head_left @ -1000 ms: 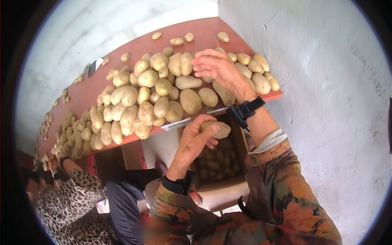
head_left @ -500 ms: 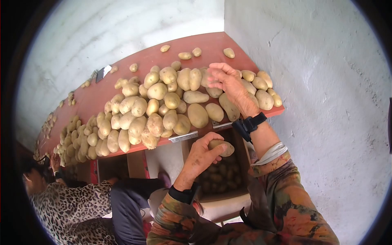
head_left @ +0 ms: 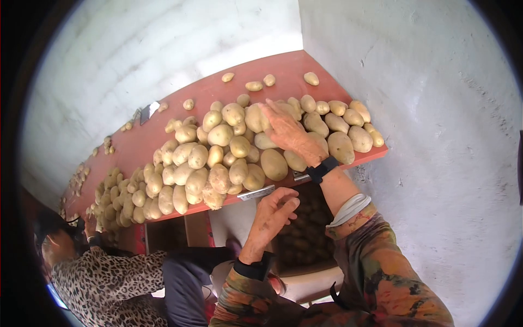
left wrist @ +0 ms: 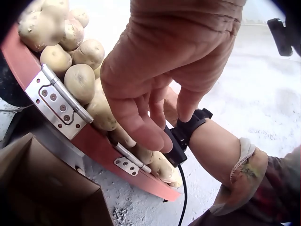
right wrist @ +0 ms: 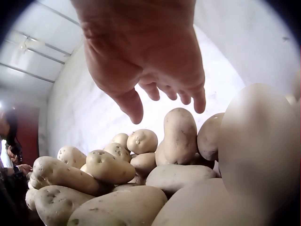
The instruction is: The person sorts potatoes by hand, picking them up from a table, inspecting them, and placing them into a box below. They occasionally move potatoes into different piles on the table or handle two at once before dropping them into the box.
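My right hand (head_left: 289, 132) is stretched over the pile of potatoes (head_left: 220, 135) on the red table. Its fingers are spread and extended, just above a knobbly upright potato (right wrist: 180, 134) in the right wrist view, and hold nothing. Lower down, in front of the table edge, my left hand (head_left: 272, 217) hangs with loosely bent fingers. No potato is in it, as the left wrist view of the hand (left wrist: 164, 61) also shows. Beneath it a cardboard box (head_left: 305, 267) holds several potatoes in shadow.
Metal hinges (head_left: 256, 193) sit along the front edge of the red table (head_left: 272, 64). A rough wall (head_left: 419, 136) bounds the right side. To the left sits another person in a leopard-print top (head_left: 103, 278), by a second open box (head_left: 166, 235). Few small potatoes (head_left: 254, 86) lie at the back.
The potato that my left hand held is out of it. My right hand has moved left and down onto the pile, its fingers now reaching forward. The head view has shifted slightly.
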The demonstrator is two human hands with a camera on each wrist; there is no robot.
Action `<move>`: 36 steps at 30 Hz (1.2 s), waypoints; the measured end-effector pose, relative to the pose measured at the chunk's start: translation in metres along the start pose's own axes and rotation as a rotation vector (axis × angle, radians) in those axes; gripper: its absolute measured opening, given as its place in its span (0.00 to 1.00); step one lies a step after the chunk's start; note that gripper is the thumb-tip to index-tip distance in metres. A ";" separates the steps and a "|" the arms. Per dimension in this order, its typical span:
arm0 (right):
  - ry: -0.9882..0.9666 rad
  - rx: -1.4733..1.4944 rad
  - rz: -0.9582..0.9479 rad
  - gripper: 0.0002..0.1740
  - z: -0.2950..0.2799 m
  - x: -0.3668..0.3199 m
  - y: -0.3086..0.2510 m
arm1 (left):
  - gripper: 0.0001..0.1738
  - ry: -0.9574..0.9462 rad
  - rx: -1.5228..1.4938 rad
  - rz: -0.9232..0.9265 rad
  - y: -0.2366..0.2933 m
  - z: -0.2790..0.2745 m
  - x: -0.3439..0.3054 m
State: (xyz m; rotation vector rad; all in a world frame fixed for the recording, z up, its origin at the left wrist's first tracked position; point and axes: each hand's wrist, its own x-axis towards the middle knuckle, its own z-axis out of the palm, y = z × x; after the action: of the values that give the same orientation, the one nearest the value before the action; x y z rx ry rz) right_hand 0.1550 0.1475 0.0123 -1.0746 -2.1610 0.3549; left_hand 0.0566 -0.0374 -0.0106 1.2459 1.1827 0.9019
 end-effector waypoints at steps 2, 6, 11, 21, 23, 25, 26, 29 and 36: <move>0.014 -0.019 0.000 0.34 0.006 0.003 0.003 | 0.15 0.020 -0.002 -0.009 0.001 -0.003 -0.001; 0.099 -0.135 -0.021 0.31 -0.004 0.008 0.014 | 0.14 0.083 -0.035 -0.016 -0.001 -0.007 -0.001; 0.174 -0.057 0.001 0.24 -0.011 0.000 0.017 | 0.13 0.107 -0.065 -0.006 -0.004 -0.007 0.001; 0.059 -0.168 0.016 0.24 -0.002 -0.017 0.013 | 0.13 0.096 -0.053 0.001 -0.004 -0.001 0.006; -0.074 -0.209 0.053 0.24 0.006 -0.019 0.017 | 0.13 0.097 -0.048 0.000 -0.003 -0.001 0.007; -0.054 -0.289 -0.080 0.24 0.012 -0.020 0.022 | 0.13 0.102 -0.048 -0.001 -0.002 -0.002 0.006; -0.053 -0.289 -0.081 0.24 0.014 -0.021 0.025 | 0.13 0.102 -0.047 0.000 -0.003 -0.003 0.006; -0.024 -0.237 -0.112 0.23 0.006 -0.026 0.019 | 0.14 0.134 -0.073 0.002 -0.006 -0.007 0.008; -0.045 0.319 -0.032 0.16 -0.036 -0.035 -0.044 | 0.27 0.402 -0.439 0.168 -0.010 -0.010 0.015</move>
State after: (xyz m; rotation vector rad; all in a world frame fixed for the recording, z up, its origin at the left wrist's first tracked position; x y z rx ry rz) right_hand 0.1688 0.0906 0.0448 -0.8579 -2.0694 0.6883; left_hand 0.0490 -0.0221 -0.0220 0.8345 1.1124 1.4979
